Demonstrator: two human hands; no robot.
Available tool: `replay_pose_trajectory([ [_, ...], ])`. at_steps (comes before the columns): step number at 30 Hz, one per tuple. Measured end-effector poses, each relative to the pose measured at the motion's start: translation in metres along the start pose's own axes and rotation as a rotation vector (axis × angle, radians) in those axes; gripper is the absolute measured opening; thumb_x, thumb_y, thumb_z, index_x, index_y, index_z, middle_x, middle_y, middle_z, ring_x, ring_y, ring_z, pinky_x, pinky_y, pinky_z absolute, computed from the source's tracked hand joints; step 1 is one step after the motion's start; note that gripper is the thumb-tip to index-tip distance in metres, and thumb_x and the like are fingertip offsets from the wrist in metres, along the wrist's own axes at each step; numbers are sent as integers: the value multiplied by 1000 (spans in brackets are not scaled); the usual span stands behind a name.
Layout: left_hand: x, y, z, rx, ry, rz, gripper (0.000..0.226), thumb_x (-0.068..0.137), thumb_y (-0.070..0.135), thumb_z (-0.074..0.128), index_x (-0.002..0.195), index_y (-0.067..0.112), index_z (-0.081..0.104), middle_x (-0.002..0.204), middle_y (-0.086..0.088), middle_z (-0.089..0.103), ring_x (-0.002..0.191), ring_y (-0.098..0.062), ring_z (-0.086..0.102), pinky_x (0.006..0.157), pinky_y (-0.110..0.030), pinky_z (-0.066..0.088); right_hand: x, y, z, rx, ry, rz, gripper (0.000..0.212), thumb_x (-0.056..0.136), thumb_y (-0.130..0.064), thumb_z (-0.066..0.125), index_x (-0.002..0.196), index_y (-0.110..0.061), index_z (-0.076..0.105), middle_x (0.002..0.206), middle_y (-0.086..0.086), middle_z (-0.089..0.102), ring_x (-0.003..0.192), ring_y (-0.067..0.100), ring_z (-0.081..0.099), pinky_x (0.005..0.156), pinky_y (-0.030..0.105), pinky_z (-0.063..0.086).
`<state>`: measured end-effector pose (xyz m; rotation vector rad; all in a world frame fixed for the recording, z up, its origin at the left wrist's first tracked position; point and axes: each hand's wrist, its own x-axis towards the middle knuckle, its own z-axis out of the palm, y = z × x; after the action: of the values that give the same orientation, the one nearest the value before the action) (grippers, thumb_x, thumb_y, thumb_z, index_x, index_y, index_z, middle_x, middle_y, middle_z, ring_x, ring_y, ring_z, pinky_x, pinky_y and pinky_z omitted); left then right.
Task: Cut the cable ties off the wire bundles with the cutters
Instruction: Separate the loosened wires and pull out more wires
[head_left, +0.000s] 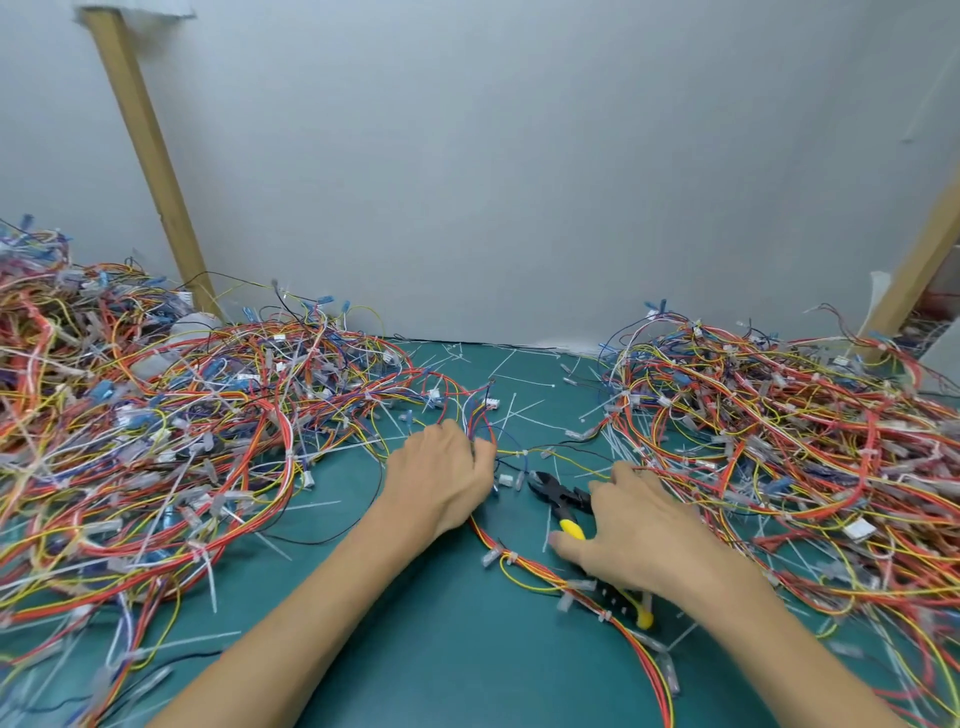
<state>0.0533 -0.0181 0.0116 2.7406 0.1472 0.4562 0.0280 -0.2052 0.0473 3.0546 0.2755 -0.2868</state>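
Near middle of desk (415, 649): left hand (441, 478) curled round a wire bundle (535, 570) of thin red, orange and yellow leads.
Cutters (563, 499): black head and yellow handles, lying under the right hand (639, 530), whose fairly straight fingers had not closed.
Cable ties (507, 558): stiff white plastic, best nipped at the strap, clear of insulation.
Heaps (182, 415): springy tangles left and right.

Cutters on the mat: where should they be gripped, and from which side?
Best grip the yellow handles, coming from the near right, where the right hand is. The cutters lie flat, black head pointing far-left towards the wire bundle, handles splayed towards the person.
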Motion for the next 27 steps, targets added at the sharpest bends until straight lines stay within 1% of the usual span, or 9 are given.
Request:
replay_pose_trajectory([
  [3,5,1,-11,1,-144,13,35,92,41,37,76,12,45,100,-19,58,95,-38,56,69,-35,34,-1,5,-4,-8,-5,-13,70,85,-72,43,127,-18,51,129,4,43,128,26,38,93,43,43],
  [7,21,-2,-26,-43,-429,35,41,81,48,36,62,12,43,75,-15,50,70,-29,49,53,-31,27,-3,11,-14,-19,148,-25,63,90,-69,38,131,-24,54,126,0,48,124,23,44,91,39,42],
  [9,26,-5,-25,-18,-480,38,36,81,47,44,79,12,54,87,-12,57,79,-26,54,58,-29,36,-4,11,-18,27,211,-74,56,90,-66,40,132,-31,54,126,-6,51,123,19,48,92,37,43],
  [12,20,-8,-9,69,-343,33,37,89,40,50,114,13,47,118,-9,54,111,-30,54,84,-36,46,-4,2,-18,237,403,-285,29,93,-46,51,118,-35,62,113,-16,60,111,6,55,91,32,47],
  [14,13,-10,2,83,-160,74,27,92,36,45,110,15,45,114,-6,58,109,-30,56,78,-37,43,-6,-11,-17,471,539,-457,14,90,-24,61,98,-31,70,91,-18,65,90,0,59,77,18,47],
  [16,13,-16,8,24,-23,112,21,92,33,44,106,18,47,107,-3,63,103,-30,60,72,-37,43,-5,-24,-22,632,604,-527,17,86,-13,64,86,-28,71,78,-20,66,79,-1,61,66,9,43],
  [21,12,-23,12,-66,56,117,17,97,27,40,111,20,45,114,-3,62,101,-34,61,77,-41,47,31,-37,-61,778,382,-450,21,87,-8,61,88,-23,75,76,-9,72,68,6,65,63,12,44],
  [24,15,-25,16,-112,69,92,17,100,24,38,116,20,44,114,-2,63,103,-34,61,79,-43,47,42,-48,-78,1075,458,-477,27,89,-1,54,86,-20,74,73,0,71,60,12,64,56,19,46],
  [27,23,-32,16,-294,91,31,24,99,16,38,122,20,43,104,6,69,103,-26,62,82,-41,48,52,-54,-87,1142,373,-528,28,91,-5,52,85,-23,72,72,-1,69,60,13,64,50,23,47],
])
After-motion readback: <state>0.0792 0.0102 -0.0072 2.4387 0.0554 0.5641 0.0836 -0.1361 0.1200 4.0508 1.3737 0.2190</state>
